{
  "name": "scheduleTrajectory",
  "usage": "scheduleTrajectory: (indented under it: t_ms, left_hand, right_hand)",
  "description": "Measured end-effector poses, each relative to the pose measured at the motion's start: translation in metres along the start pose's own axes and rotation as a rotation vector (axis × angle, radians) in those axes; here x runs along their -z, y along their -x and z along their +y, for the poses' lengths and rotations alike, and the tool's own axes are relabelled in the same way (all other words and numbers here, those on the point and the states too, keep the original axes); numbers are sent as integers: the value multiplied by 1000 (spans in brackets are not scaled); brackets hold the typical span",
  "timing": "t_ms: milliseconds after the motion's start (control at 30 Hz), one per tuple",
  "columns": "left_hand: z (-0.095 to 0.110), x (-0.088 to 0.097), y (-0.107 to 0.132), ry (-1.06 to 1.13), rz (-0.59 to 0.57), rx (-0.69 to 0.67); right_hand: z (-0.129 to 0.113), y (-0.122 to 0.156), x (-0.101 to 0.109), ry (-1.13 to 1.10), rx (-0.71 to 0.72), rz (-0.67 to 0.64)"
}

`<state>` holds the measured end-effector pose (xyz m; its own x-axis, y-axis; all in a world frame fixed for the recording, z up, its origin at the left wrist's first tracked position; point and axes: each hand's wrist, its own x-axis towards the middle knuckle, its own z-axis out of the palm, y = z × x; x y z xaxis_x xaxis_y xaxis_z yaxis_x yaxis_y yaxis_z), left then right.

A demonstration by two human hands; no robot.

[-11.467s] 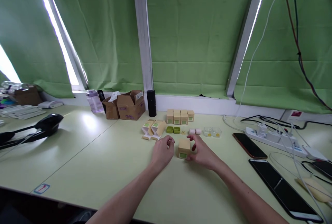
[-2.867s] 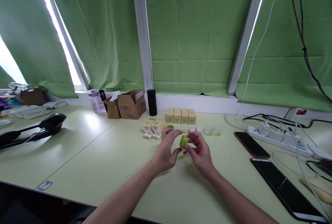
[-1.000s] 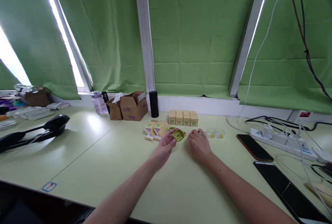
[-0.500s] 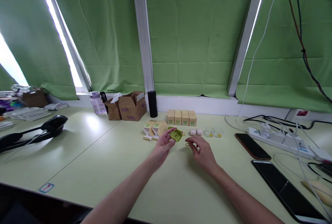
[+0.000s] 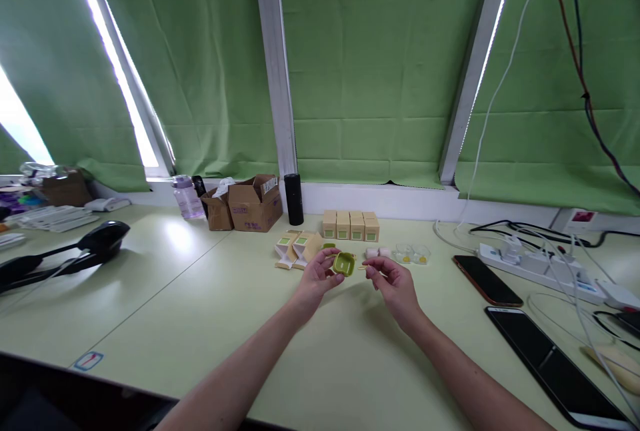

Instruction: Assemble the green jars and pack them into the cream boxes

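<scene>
Between thumb and fingers, my left hand (image 5: 319, 279) holds a small green square container (image 5: 344, 264) with its hollow side facing me. Just right of it, my right hand (image 5: 395, 284) pinches a tiny yellowish piece (image 5: 363, 268), too small to name; it stays apart from the container. Behind my left hand are two open cardboard boxes with green labels (image 5: 303, 244) and a green piece (image 5: 329, 246). Two small white-pink cylinders (image 5: 378, 253) and clear round cups with yellow bits (image 5: 412, 254) lie beyond my right hand.
Several closed small boxes (image 5: 351, 226) stand in a row at the back, near a black cylinder (image 5: 294, 199) and brown cartons (image 5: 255, 204). Two phones (image 5: 487, 280) and a power strip (image 5: 540, 271) with cables lie right; black headphones (image 5: 104, 239) lie left.
My left hand has turned the green container more towards me and shifted it slightly right. My right hand has moved slightly right, changing the angle of the yellowish piece.
</scene>
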<state>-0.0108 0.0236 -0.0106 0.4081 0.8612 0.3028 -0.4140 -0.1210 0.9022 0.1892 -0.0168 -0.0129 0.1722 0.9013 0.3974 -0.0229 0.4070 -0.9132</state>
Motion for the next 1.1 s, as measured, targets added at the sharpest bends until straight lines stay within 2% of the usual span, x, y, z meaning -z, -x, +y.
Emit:
scheduleTrajectory:
  t_ms: [200, 400, 633, 867, 1100]
  left_hand:
    - [-1, 1, -1, -40, 33, 21]
    - [-4, 4, -2, -154, 87, -11]
    - [-4, 4, -1, -235, 83, -37]
    - [-5, 4, -1, -293, 90, -87]
    - [-4, 0, 1, -347, 73, -127]
  right_hand:
    - [-6, -3, 2, -172, -171, 51]
    - [-8, -3, 4, -241, -228, 65]
    - [-16, 1, 1, -260, -145, 20]
    - [-16, 4, -4, -183, 4, 0]
    - [-12, 14, -6, 98, 121, 17]
